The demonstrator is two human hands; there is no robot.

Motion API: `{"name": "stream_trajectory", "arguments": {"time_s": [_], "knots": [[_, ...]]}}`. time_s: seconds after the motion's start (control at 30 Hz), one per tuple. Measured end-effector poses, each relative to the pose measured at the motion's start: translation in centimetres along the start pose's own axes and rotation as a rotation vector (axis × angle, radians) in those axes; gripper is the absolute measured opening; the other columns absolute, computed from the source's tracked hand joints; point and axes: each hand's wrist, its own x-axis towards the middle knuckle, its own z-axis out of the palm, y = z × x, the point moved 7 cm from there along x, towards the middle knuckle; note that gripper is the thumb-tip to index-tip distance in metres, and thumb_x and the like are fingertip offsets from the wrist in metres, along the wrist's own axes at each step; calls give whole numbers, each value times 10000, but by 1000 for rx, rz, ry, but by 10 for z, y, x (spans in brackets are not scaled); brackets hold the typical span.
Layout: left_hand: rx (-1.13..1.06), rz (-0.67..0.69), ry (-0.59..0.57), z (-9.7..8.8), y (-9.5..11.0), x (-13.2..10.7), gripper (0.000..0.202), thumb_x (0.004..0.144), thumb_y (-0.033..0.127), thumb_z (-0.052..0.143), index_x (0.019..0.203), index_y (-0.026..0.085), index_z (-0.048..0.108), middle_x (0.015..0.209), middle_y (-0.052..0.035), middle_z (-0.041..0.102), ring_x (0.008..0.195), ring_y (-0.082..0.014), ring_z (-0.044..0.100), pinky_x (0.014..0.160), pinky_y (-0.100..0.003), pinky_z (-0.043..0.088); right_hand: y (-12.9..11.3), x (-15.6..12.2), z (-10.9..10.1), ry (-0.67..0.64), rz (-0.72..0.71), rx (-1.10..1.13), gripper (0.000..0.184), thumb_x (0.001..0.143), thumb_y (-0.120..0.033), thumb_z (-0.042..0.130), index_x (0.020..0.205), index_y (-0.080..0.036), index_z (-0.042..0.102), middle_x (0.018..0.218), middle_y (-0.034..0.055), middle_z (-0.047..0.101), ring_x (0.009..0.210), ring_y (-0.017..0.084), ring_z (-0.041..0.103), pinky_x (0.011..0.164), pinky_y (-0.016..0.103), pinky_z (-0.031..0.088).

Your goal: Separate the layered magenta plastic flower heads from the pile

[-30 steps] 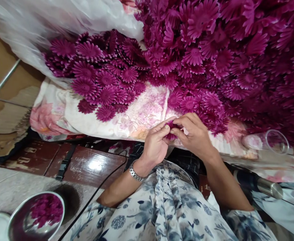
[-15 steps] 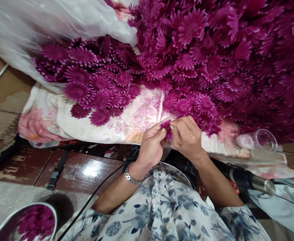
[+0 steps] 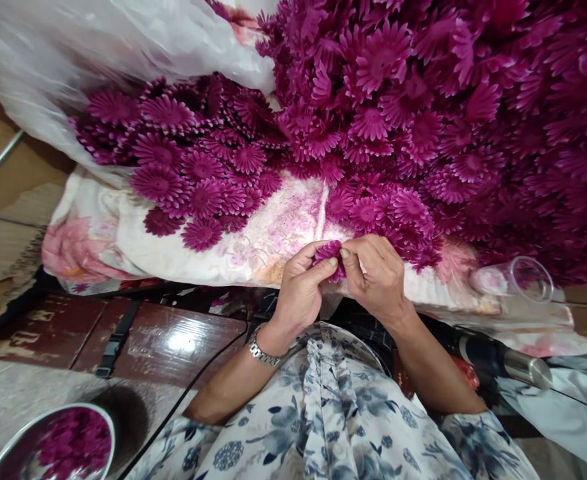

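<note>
Between my two hands, close to the front edge of the cloth, is a magenta artificial flower with layered petals. My left hand pinches it between thumb and fingers. From the other side my right hand grips the flower's right edge with thumb and forefinger, the other fingers curled. Just beyond the hands lies a large heap of similar magenta flowers. A smaller pile of stacked flowers rests to the left on the floral cloth.
White plastic sheeting covers the far left. A clear plastic cup lies on its side at right. Below it is a dark bottle with a metal end. A metal bowl of magenta pieces stands low at left, near a brown bench.
The flower has turned between my fingers, showing more of its petal face. My left thumb has shifted slightly right; both hands stay in nearly the same place.
</note>
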Motion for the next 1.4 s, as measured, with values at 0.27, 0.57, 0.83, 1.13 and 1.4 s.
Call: {"name": "stream_trajectory", "arguments": {"time_s": [0.27, 0.57, 0.83, 1.13, 1.4], "knots": [[-48, -10, 51, -4, 1, -1, 107, 565, 147, 693, 667, 141, 663, 625, 12, 616, 567, -67, 506, 573, -184, 388, -2, -2, -2, 30, -19, 77, 95, 868, -129, 517, 818, -159, 592, 719, 60, 604, 696, 163, 530, 650, 294, 449], [-65, -41, 123, -12, -5, 1, 127, 552, 142, 697, 678, 144, 710, 651, -8, 659, 639, -99, 565, 649, -214, 435, -4, -11, -4, 139, -7, 79, 104, 861, -92, 487, 856, -167, 557, 733, 58, 613, 703, 158, 549, 638, 276, 481], [-86, -97, -13, -4, -10, -4, 280, 604, 169, 705, 883, 165, 692, 742, 1, 639, 615, -82, 536, 575, -188, 428, -2, -10, -4, 156, 2, 25, 93, 869, -104, 497, 845, -183, 542, 709, 31, 608, 683, 145, 553, 629, 260, 459], [-28, -80, -1, -2, -11, -6, 420, 581, 99, 661, 994, 178, 657, 738, 8, 659, 615, -83, 556, 586, -185, 440, -10, -14, 4, 131, -32, -48, 58, 860, -123, 526, 833, -164, 558, 704, 48, 608, 665, 156, 537, 636, 278, 450], [39, -47, 46, -13, -5, -2, 380, 613, 116, 654, 989, 170, 627, 614, 36, 600, 547, -82, 558, 612, -219, 481, 33, 4, -55, 408, 31, -204, 92, 841, -89, 521, 816, -175, 545, 697, 14, 558, 662, 124, 513, 616, 242, 421]]}}
